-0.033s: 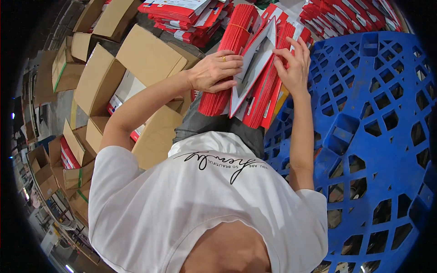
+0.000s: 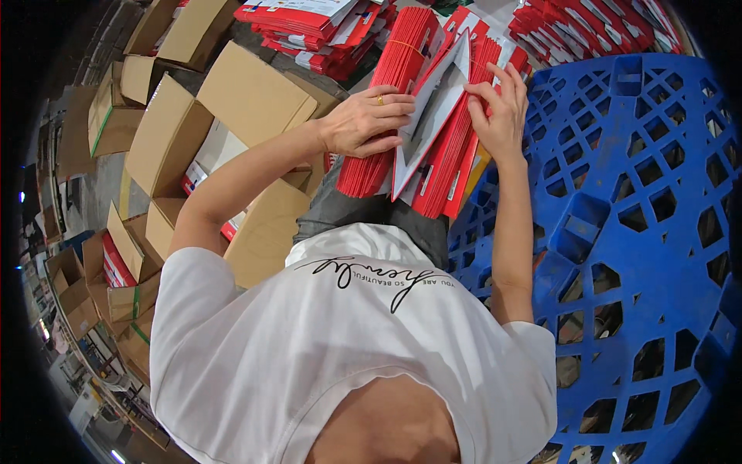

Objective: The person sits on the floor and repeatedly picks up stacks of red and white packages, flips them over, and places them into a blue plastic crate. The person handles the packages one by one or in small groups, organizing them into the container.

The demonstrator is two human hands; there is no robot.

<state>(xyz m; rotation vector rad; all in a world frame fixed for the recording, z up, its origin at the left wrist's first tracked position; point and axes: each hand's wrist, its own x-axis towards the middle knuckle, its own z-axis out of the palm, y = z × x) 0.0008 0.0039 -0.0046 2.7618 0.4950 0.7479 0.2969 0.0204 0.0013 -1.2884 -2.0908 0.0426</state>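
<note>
A thick bundle of red cardboard folders [image 2: 372,172] stands edge-up over my lap, with a rubber band [image 2: 408,46] around its far end. Over that bundle lies my left hand [image 2: 369,122], its fingers closed on the inner edge. To the right leans a second stack of red folders [image 2: 444,182]. Between the two, one folder with a grey inside [image 2: 433,116] gapes in a V shape. My right hand [image 2: 501,112] has its thumb and index finger bent onto the edges of the right-hand stack, beside the grey folder; the other fingers are raised.
A large blue plastic pallet [image 2: 618,255] with lattice holes stands at my right. Piles of red and white folders [image 2: 309,31] lie ahead, with more folders [image 2: 595,31] at the far right. Several open cardboard boxes [image 2: 255,93] crowd the left side, some with red packets inside.
The grey-lined folder between my hands has shifted very slightly. My hands and the bundles otherwise look the same.
</note>
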